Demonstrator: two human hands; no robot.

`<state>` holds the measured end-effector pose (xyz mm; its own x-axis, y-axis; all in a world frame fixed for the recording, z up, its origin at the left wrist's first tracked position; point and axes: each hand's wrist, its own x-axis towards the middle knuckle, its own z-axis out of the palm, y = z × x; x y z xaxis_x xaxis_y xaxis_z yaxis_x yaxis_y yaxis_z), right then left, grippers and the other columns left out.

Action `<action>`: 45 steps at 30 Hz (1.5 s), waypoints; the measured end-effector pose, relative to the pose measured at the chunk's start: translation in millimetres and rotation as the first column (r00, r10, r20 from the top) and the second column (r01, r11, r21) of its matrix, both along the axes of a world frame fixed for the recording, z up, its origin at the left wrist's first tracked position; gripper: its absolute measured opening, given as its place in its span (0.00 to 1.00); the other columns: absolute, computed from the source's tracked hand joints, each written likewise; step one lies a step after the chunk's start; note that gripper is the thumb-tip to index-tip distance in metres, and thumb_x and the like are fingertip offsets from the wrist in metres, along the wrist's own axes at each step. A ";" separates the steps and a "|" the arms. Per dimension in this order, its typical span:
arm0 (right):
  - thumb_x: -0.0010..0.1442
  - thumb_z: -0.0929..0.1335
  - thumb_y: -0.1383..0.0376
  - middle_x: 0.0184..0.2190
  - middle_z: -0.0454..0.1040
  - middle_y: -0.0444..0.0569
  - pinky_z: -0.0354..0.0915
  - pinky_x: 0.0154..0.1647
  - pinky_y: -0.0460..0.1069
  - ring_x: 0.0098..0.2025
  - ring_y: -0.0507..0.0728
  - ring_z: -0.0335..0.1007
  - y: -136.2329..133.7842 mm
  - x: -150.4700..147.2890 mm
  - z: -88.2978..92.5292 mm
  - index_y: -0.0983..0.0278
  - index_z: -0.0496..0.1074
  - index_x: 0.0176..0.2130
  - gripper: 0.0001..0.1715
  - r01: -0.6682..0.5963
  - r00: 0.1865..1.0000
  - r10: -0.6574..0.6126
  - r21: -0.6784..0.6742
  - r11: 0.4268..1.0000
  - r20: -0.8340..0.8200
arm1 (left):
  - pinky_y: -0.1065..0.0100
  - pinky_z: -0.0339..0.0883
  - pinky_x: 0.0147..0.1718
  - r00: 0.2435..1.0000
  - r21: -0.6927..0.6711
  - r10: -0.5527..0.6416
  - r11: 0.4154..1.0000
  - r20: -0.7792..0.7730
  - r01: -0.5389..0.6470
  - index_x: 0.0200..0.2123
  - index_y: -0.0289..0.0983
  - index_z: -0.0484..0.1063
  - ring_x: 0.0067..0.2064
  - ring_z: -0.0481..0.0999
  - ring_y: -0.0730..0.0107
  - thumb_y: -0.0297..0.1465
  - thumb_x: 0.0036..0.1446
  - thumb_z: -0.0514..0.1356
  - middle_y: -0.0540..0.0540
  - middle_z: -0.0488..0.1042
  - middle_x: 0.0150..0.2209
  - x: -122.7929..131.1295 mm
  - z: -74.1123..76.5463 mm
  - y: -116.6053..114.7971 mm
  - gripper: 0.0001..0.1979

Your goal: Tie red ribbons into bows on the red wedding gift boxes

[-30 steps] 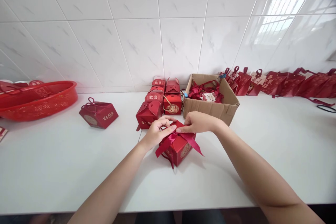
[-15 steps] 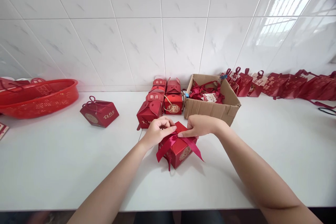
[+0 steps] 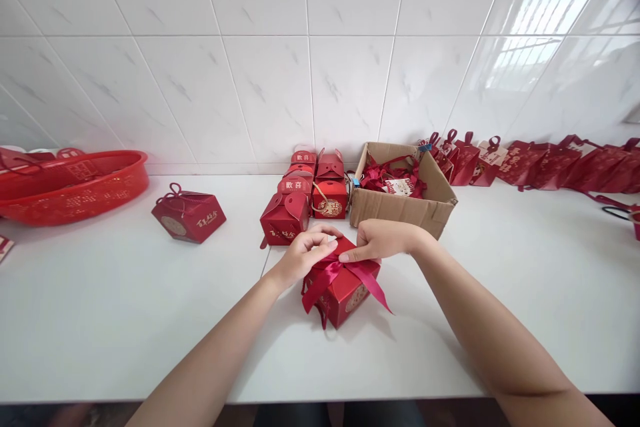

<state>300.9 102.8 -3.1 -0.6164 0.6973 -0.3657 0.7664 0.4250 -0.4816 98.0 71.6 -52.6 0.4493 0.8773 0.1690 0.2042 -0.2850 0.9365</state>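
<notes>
A small red gift box (image 3: 345, 293) stands on the white counter (image 3: 125, 320) just in front of me. A dark red satin ribbon (image 3: 350, 273) lies across its top, with two tails hanging down its sides. My left hand (image 3: 303, 253) pinches the ribbon at the box's top left. My right hand (image 3: 380, 240) pinches the ribbon from the right, thumb and forefinger pressed together. The fingertips of both hands nearly meet over the knot.
Several finished red boxes (image 3: 305, 197) are stacked behind my hands. An open cardboard carton (image 3: 400, 203) holds ribbons and tags. A lone red box (image 3: 189, 217) and a red plastic basket (image 3: 70, 187) sit at the left. A row of red paper bags (image 3: 530, 160) lines the wall on the right.
The ribbon has been drawn tighter into a knot on the box top. Both hands and the box have shifted slightly towards me.
</notes>
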 end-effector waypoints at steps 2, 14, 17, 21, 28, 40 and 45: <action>0.50 0.64 0.36 0.16 0.57 0.41 0.46 0.21 0.47 0.19 0.47 0.47 -0.9 -1.7 0.3 0.65 0.58 0.17 0.36 0.013 1.000 -0.013 0.014 1.000 0.023 | 0.61 0.62 0.47 0.999 0.018 0.034 0.999 -0.012 -0.034 0.17 0.37 0.56 0.51 0.70 0.57 0.39 0.56 0.58 0.43 0.71 0.44 1.0 -0.3 -0.4 0.21; 0.49 0.63 0.34 0.17 0.58 0.42 0.46 0.19 0.47 0.18 0.47 0.47 -10.3 -7.6 4.3 0.64 0.53 0.17 0.38 0.063 0.981 -0.073 0.063 0.996 0.178 | 0.59 0.63 0.42 0.980 -0.033 0.193 0.980 -0.056 -0.195 0.14 0.36 0.54 0.42 0.75 0.59 0.36 0.51 0.63 0.43 0.74 0.45 6.3 2.3 -2.3 0.23; 0.49 0.62 0.34 0.19 0.61 0.44 0.48 0.20 0.47 0.19 0.48 0.51 -13.3 -10.1 5.3 0.64 0.56 0.17 0.38 0.078 0.977 -0.093 0.085 0.993 0.193 | 0.58 0.63 0.43 0.976 -0.036 0.211 0.976 -0.045 -0.213 0.14 0.36 0.55 0.42 0.75 0.60 0.37 0.50 0.64 0.42 0.73 0.47 5.0 0.9 -1.4 0.22; 0.50 0.61 0.34 0.19 0.63 0.45 0.50 0.22 0.48 0.19 0.49 0.54 -14.3 -11.3 4.9 0.64 0.58 0.17 0.38 0.077 0.974 -0.096 0.097 0.992 0.205 | 0.58 0.63 0.44 0.972 -0.045 0.231 0.971 -0.048 -0.233 0.14 0.36 0.55 0.44 0.74 0.58 0.37 0.49 0.64 0.42 0.72 0.47 3.2 -0.9 0.0 0.23; 0.52 0.61 0.35 0.20 0.66 0.46 0.53 0.24 0.48 0.20 0.51 0.57 -16.5 -12.9 5.3 0.64 0.60 0.18 0.37 0.085 0.969 -0.111 0.123 0.989 0.219 | 0.59 0.63 0.44 0.968 -0.082 0.243 0.965 -0.068 -0.248 0.14 0.35 0.58 0.42 0.75 0.59 0.38 0.49 0.65 0.42 0.73 0.45 1.4 -1.9 3.0 0.22; 0.58 0.61 0.42 0.17 0.51 0.40 0.42 0.21 0.47 0.19 0.47 0.42 -13.5 -0.2 5.0 0.64 0.51 0.19 0.33 0.021 0.991 -0.012 0.066 0.998 -0.135 | 0.64 0.60 0.36 0.980 -0.159 0.176 0.974 0.097 -0.159 0.16 0.36 0.61 0.35 0.68 0.66 0.45 0.53 0.59 0.46 0.70 0.33 -1.5 2.9 0.8 0.22; 0.58 0.64 0.45 0.20 0.45 0.39 0.42 0.21 0.46 0.22 0.47 0.39 -11.1 5.6 7.7 0.64 0.50 0.20 0.31 -0.035 0.945 0.022 -0.035 0.999 -0.325 | 0.65 0.58 0.39 0.986 -0.147 0.141 0.981 0.092 -0.126 0.17 0.36 0.62 0.35 0.65 0.67 0.46 0.56 0.55 0.47 0.70 0.34 -2.1 1.6 2.4 0.24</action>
<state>306.6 91.6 4.6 -0.7259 0.6667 -0.1693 0.5536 0.4201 -0.7191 95.9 74.0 -51.0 0.3135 0.9463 0.0789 0.1333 -0.1261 0.9830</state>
